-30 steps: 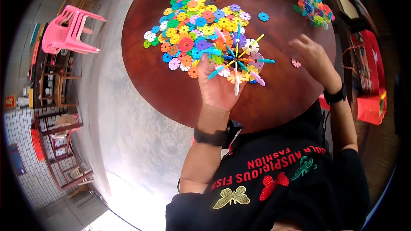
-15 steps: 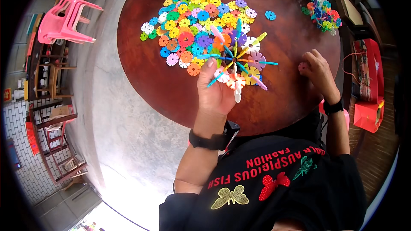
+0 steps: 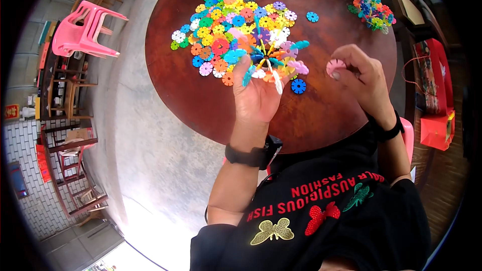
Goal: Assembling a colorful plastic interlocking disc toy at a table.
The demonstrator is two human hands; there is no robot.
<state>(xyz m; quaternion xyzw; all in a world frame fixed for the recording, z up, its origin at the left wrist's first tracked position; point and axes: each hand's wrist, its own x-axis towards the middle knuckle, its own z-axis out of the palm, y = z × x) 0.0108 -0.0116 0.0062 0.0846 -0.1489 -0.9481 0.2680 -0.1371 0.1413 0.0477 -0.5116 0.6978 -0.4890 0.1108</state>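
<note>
My left hand (image 3: 257,95) grips a round cluster of interlocked plastic snowflake discs (image 3: 273,52) in many colours, held above the dark red table (image 3: 211,110). The thumb presses its left side; the other fingers are partly hidden beneath it. To the right, my right hand (image 3: 365,75) pinches a single pink notched disc (image 3: 335,67) between thumb and fingers, apart from the cluster. A blue disc (image 3: 298,86) lies on the tabletop close to the cluster's lower right. Behind and left of the cluster spreads a pile of loose coloured discs (image 3: 220,46).
One blue disc (image 3: 312,17) lies alone right of the pile. Joined disc chains (image 3: 374,12) stand along the table's far right edge. Stacked pink plastic chairs (image 3: 83,30) are on the floor at left. A red paper bag (image 3: 433,78) stands at the right.
My right hand has lifted the pink disc off the table and brought it left toward the cluster. My left hand has tilted the cluster, and the blue disc near it is now uncovered.
</note>
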